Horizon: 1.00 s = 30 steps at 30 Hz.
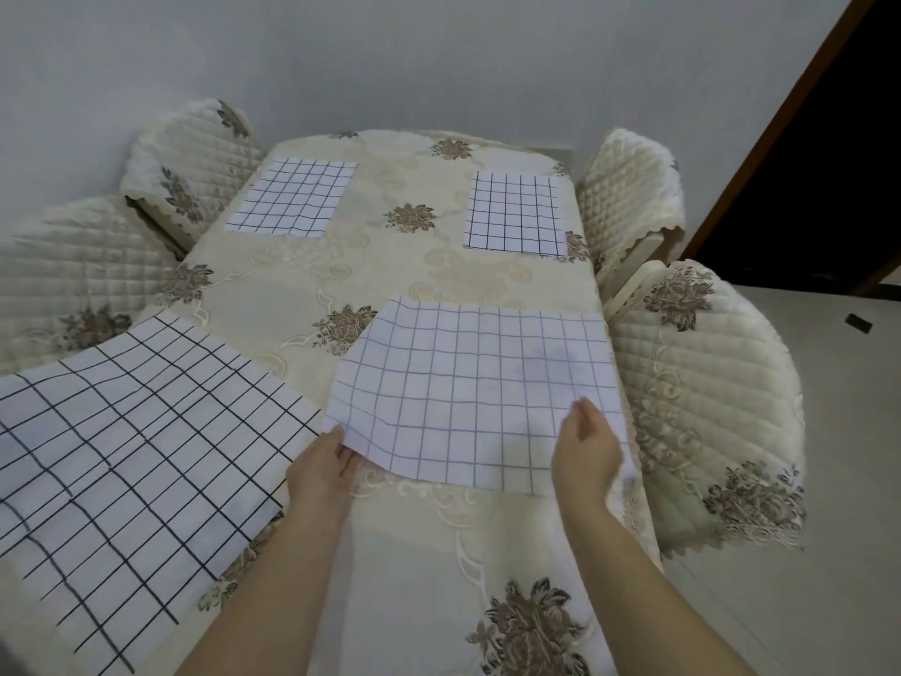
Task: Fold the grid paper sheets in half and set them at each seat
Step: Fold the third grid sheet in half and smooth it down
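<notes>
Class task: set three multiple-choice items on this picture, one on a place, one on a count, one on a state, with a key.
1. Where is the held sheet? A near right of the table; B far left; C on a chair.
2. How many covered chairs show? A two; B four; C six.
3. What does the left hand do? A pinches the sheet's corner; B lies flat; C grips a chair.
Key: 1 A, it is beside the near right chair; 2 B, two each side; 3 A, its fingers close on the near left corner.
</notes>
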{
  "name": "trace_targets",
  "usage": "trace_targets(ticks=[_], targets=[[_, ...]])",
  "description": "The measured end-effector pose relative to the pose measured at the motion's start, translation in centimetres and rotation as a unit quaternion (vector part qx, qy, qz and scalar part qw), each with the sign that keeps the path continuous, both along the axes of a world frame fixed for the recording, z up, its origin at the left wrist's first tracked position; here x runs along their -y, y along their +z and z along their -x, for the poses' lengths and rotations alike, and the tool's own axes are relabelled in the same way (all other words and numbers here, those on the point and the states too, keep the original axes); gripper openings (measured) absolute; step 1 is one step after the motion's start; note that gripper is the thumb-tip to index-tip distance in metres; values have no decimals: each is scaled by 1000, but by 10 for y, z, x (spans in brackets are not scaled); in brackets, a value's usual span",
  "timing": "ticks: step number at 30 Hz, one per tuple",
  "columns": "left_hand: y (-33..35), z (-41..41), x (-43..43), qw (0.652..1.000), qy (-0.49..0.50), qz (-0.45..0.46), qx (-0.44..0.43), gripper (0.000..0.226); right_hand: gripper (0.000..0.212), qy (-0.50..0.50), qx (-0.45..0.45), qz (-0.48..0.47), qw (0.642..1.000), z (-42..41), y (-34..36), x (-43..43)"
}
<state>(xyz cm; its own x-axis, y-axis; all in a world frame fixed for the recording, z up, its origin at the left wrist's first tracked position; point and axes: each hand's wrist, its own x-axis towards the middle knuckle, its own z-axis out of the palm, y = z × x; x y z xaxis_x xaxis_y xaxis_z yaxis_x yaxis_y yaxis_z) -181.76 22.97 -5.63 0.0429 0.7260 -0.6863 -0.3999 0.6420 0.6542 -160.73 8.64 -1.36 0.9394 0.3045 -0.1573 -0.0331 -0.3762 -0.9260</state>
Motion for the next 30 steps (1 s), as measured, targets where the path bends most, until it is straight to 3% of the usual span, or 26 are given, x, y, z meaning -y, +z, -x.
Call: trace_targets(ticks=[5, 10, 16, 19, 24, 30], targets=[[16, -15, 12, 997, -38, -60, -12, 15, 39, 274, -49, 21, 960, 63, 14, -54], [18, -25, 16, 976, -126, -155, -83, 17, 48, 340, -115, 40, 933, 96, 20, -89], [27, -38, 31, 933, -249, -227, -127, 14, 32, 236, -42, 58, 969, 90, 12, -102], [33, -45, 37, 941, -231, -226, -96, 20, 29, 179, -41, 72, 980, 74, 7, -100], [23, -53, 30, 959, -150, -176, -162, 18, 40, 97, -56, 18, 994, 36, 4, -81], [4, -74, 33, 958, -181, -126, -182, 33, 37, 11, -90, -37, 995, -13, -7, -43]])
